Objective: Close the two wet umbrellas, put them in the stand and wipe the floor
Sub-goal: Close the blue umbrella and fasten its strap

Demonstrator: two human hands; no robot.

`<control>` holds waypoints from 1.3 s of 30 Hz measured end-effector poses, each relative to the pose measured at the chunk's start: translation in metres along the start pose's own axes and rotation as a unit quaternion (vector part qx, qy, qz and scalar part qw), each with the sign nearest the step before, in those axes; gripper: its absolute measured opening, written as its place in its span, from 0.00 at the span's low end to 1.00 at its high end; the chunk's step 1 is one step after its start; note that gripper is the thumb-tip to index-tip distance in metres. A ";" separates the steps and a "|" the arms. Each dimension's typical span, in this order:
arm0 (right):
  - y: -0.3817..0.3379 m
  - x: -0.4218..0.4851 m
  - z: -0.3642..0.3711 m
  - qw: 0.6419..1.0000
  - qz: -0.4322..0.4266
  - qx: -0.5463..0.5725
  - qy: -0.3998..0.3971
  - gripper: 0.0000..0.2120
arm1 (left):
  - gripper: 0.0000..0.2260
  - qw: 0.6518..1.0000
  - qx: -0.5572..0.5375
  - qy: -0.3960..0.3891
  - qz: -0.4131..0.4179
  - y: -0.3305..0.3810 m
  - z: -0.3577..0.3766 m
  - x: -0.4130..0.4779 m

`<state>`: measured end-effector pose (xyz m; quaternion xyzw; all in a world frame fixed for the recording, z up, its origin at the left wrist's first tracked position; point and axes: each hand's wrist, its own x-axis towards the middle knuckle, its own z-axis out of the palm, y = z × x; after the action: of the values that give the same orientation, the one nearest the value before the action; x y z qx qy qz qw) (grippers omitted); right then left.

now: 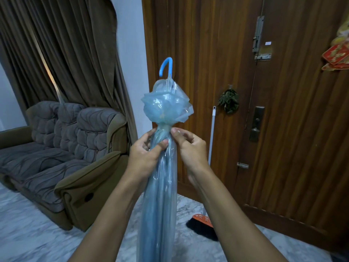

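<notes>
The blue umbrella (160,195) is folded, left hand (145,157) and right hand (190,150) fingers (160,146) pinching its gathered canopy — fastening, the stand, a second umbrella and wiping likely remain.

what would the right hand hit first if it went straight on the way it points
The blue umbrella: the right hand points left at its gathered neck, fingertips seemingly on it; the left hand lies beyond.
</notes>
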<state>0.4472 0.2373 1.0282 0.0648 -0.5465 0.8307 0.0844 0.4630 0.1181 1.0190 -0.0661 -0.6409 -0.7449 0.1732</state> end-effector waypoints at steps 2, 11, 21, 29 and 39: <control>-0.001 0.001 -0.002 1.000 0.023 0.010 -0.017 0.06 | 0.17 0.997 -0.054 -0.024 -0.042 0.002 -0.003 0.000; 0.008 0.002 -0.004 0.999 0.034 0.028 -0.005 0.09 | 0.18 0.994 0.060 -0.056 -0.068 -0.001 -0.013 0.008; 0.007 0.002 0.001 0.998 -0.027 -0.036 -0.049 0.09 | 0.06 0.990 0.127 0.041 0.041 -0.010 -0.010 0.003; 0.007 0.004 -0.002 0.992 0.071 0.069 -0.077 0.10 | 0.12 0.996 0.075 -0.020 0.037 -0.006 -0.010 0.002; 0.019 0.019 -0.006 0.972 0.182 0.115 -0.096 0.18 | 0.12 0.995 0.086 -0.049 0.032 -0.012 -0.010 0.004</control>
<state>0.4250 0.2364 1.0127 0.0535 -0.4553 0.8793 -0.1293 0.4560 0.1092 1.0073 -0.1079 -0.7078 -0.6771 0.1702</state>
